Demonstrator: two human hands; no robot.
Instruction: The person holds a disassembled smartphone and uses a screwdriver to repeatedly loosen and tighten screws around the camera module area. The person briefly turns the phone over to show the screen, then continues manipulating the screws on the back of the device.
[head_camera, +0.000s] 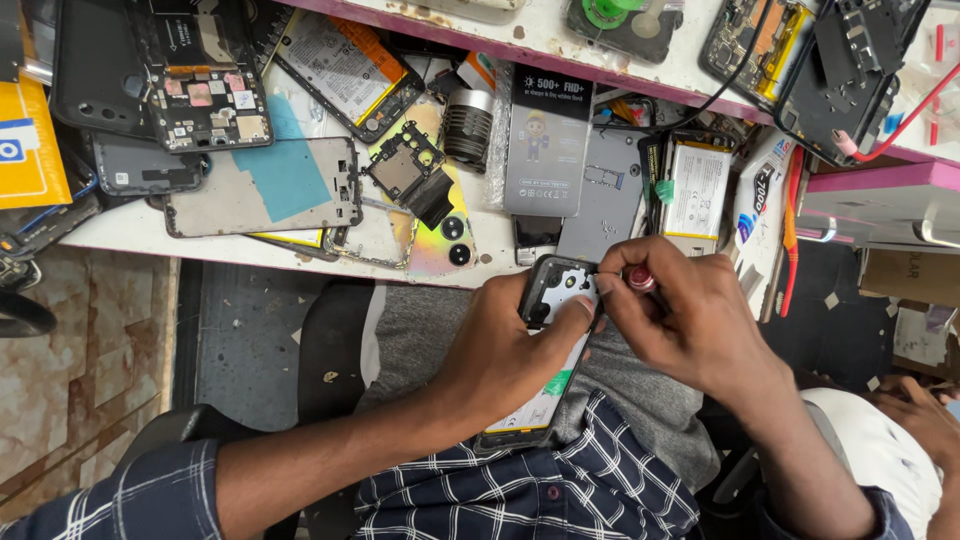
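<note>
My left hand (505, 345) grips an opened phone (552, 300) over my lap, back side up, thumb resting near its camera end. My right hand (680, 310) pinches a small screwdriver with a red handle (641, 280), its tip set against the top edge of the phone. Both hands sit just below the front edge of the white workbench (130, 228).
The bench holds several stripped phone frames, a grey back panel (262, 188), an iridescent back cover (445, 235), a circuit board (205, 95), a battery (697, 190) and a dark box (546, 140). Another person's hand (915, 405) shows at the lower right.
</note>
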